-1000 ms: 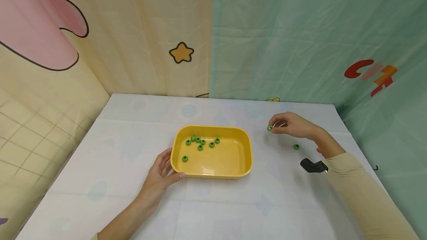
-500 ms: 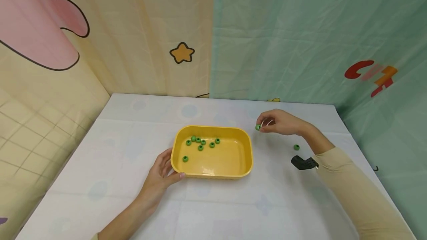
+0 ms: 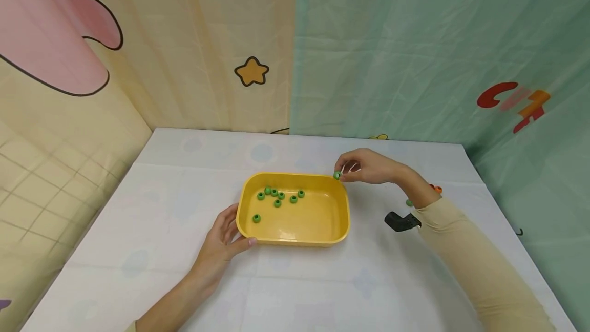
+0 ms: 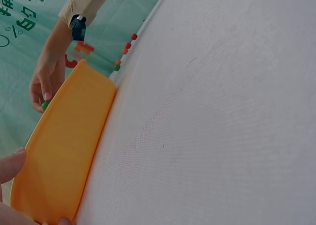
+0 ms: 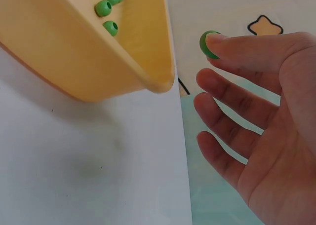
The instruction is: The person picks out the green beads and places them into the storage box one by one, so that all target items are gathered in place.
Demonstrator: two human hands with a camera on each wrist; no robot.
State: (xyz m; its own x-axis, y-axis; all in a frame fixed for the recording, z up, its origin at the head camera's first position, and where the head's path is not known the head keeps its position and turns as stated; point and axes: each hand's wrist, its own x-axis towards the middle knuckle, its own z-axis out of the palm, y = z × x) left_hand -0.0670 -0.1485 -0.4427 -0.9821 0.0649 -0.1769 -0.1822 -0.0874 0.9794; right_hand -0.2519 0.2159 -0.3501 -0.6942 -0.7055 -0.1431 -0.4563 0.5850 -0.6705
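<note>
A shallow yellow tray (image 3: 295, 234) stands on the table with several green beads (image 3: 277, 203) lying in its left and back part. My left hand (image 3: 221, 240) grips the tray's left end, its thumb at the front-left corner; the left wrist view shows the thumb (image 4: 12, 165) at the rim and a fingertip low on the wall. Between thumb and forefinger, my right hand (image 3: 369, 167) pinches one green bead (image 5: 207, 45) at the tray's back-right corner, level with or just above the rim. Its other fingers are loosely bent and apart.
Right of the tray, another green bead (image 3: 409, 202) and an orange bead (image 3: 438, 189) lie partly behind the right forearm. Several red, orange and green beads (image 4: 128, 46) line up in the left wrist view. A black device (image 3: 402, 222) sits at the right wrist. Curtains close off the back.
My right hand has moved left with the pinched green bead, from the table's right side to the tray's back-right corner. The left hand and tray have stayed in place.
</note>
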